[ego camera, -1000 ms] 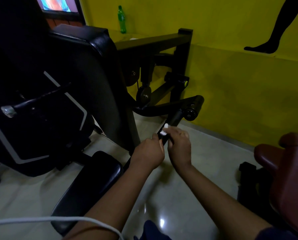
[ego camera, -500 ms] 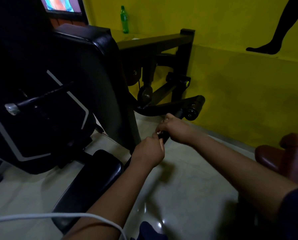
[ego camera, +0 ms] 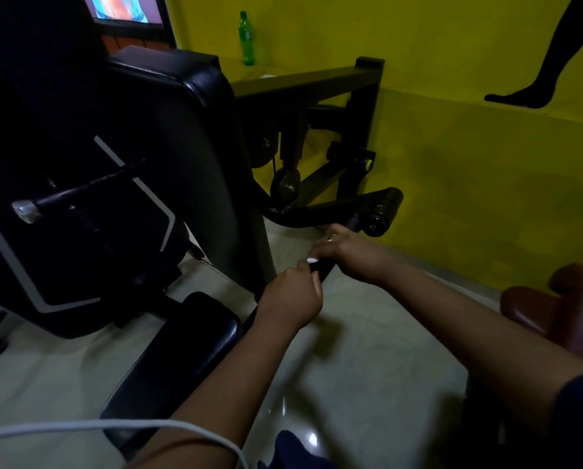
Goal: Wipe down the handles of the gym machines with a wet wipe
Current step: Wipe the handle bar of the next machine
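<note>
Handle [ego camera: 322, 271], black and slanted, white wipe [ego camera: 312, 260] against its upper side.

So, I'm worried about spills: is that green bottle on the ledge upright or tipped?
Upright: the green bottle stands base down, cap up, on the yellow ledge.

You are looking down at a pale, glossy tiled floor [ego camera: 368, 367] that runs to the foot of the yellow wall [ego camera: 469, 198]. The black gym machine [ego camera: 188, 157] stands on the floor's left side, its low black pad [ego camera: 182, 350] toward the near edge. A maroon bench [ego camera: 554, 309] stands at the right edge. On the yellow ledge [ego camera: 236, 67] a green bottle [ego camera: 246, 38] stands upright.
</note>
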The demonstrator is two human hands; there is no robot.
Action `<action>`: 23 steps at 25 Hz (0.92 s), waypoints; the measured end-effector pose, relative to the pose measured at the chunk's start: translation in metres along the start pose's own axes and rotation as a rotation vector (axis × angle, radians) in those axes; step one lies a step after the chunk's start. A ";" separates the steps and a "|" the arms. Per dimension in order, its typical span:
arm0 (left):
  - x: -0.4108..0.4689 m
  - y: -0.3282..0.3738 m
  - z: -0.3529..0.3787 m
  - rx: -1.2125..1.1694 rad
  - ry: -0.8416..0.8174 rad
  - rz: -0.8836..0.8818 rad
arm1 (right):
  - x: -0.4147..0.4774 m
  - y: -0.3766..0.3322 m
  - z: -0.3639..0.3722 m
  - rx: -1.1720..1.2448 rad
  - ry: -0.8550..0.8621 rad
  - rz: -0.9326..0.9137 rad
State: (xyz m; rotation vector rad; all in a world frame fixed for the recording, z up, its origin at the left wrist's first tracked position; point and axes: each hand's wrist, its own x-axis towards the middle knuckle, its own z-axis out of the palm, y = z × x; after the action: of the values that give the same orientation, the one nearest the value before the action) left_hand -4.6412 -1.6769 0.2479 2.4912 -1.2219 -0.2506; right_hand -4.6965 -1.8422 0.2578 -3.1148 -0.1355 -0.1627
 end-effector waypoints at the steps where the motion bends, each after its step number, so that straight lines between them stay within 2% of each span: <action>1: 0.000 0.000 0.000 0.001 0.000 0.003 | -0.007 0.008 0.006 0.050 0.113 0.107; 4: 0.001 -0.002 0.001 -0.015 -0.007 0.002 | -0.012 0.001 0.033 0.239 0.388 0.494; 5: 0.001 -0.002 0.002 -0.026 -0.010 0.002 | -0.012 -0.014 0.041 0.263 0.465 0.538; 7: 0.001 -0.001 0.002 -0.027 -0.022 0.010 | -0.020 -0.046 0.058 0.247 0.575 0.496; 9: -0.001 0.000 0.003 0.041 -0.038 0.027 | -0.029 -0.055 0.065 0.169 0.595 0.374; 10: -0.001 0.001 0.003 0.087 -0.048 0.034 | -0.028 -0.046 0.063 0.172 0.579 0.380; 12: -0.001 0.004 0.002 0.143 -0.072 0.036 | -0.017 -0.020 0.063 0.254 0.515 0.599; 13: -0.001 0.005 0.002 0.148 -0.081 0.034 | -0.011 -0.010 0.063 0.381 0.514 0.736; 15: 0.001 0.005 0.002 0.135 -0.094 0.032 | 0.004 -0.019 0.070 0.538 0.684 0.930; 18: 0.003 0.002 0.004 0.088 -0.098 0.044 | 0.001 -0.069 0.079 0.667 0.937 1.121; 20: 0.004 0.002 0.005 0.091 -0.092 0.046 | 0.001 -0.084 0.075 0.810 0.985 1.214; 22: 0.005 0.003 0.005 0.106 -0.085 0.042 | 0.013 -0.058 0.074 1.074 0.975 1.435; 23: 0.005 0.003 0.005 0.105 -0.088 0.039 | 0.020 -0.045 0.067 1.347 0.996 1.529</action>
State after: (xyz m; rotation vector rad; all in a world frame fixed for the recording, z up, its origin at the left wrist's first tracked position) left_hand -4.6419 -1.6839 0.2443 2.5661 -1.3499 -0.2956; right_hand -4.6735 -1.7938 0.1936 -0.9836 1.3196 -0.9067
